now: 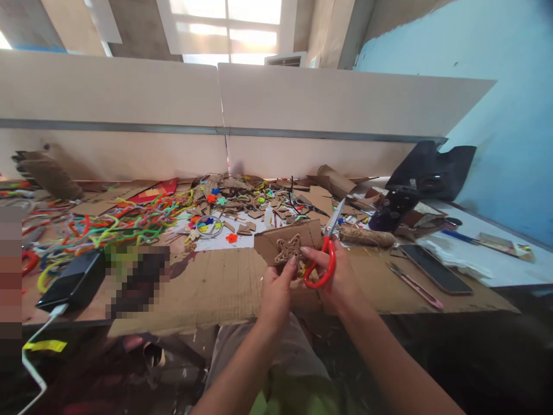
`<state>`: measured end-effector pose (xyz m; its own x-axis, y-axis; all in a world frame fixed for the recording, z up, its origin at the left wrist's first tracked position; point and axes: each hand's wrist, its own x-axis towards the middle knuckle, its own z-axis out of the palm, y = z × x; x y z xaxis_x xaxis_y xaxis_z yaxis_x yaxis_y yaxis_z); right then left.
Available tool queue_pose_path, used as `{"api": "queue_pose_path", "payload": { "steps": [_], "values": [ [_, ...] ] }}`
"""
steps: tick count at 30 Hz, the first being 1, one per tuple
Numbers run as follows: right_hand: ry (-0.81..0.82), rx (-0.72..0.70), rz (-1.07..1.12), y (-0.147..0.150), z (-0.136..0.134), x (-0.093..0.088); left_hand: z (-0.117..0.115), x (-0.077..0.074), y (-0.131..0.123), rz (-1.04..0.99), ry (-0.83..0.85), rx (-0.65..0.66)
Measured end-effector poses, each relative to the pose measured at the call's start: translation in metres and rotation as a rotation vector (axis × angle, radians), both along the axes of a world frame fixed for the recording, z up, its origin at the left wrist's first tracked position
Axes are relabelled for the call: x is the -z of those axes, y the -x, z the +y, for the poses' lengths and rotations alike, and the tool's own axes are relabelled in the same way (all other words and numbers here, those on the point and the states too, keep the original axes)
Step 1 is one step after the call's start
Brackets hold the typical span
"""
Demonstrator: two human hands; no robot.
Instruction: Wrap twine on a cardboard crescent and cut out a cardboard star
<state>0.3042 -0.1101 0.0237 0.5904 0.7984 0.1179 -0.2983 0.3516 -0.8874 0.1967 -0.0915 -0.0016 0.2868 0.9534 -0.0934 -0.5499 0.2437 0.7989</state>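
Note:
Between my hands is a piece of cardboard (268, 245) with a star shape of brown twine (288, 249) on its face. My left hand (279, 288) grips the lower edge, its thumb pressed by the star. Red-handled scissors (332, 259) hang in my right hand (337, 274), blades pointing up and away. The right thumb also touches the star's right side. Beyond the right hand lies a roll of twine (367, 235) on the table. The right fingers are partly hidden behind the scissors and cardboard.
Colourful pipe cleaners (129, 222) heap on the left beside a black power bank (73, 279) with a white cable. Cardboard scraps (246, 227) and a glue bottle (268, 216) lie ahead. A phone (436, 269) and a pink-handled cutter (415, 285) rest at the right. White panels (324, 101) close off the back.

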Motion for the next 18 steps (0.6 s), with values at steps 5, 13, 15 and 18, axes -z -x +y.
{"api": "queue_pose_path", "payload": {
  "steps": [5,13,15,18],
  "values": [
    [0.014,0.009,-0.013,0.000,-0.001,-0.003,0.001,0.004,0.004,-0.007,-0.016,0.034],
    [0.004,-0.045,0.014,0.003,-0.002,-0.008,0.011,0.001,0.011,-0.147,0.023,0.109],
    [0.019,-0.057,0.013,0.002,-0.001,-0.008,0.011,0.001,0.011,-0.150,0.010,0.113],
    [0.036,-0.068,0.022,0.001,0.001,-0.009,0.011,0.004,0.010,-0.136,0.005,0.097]
  ]
}}
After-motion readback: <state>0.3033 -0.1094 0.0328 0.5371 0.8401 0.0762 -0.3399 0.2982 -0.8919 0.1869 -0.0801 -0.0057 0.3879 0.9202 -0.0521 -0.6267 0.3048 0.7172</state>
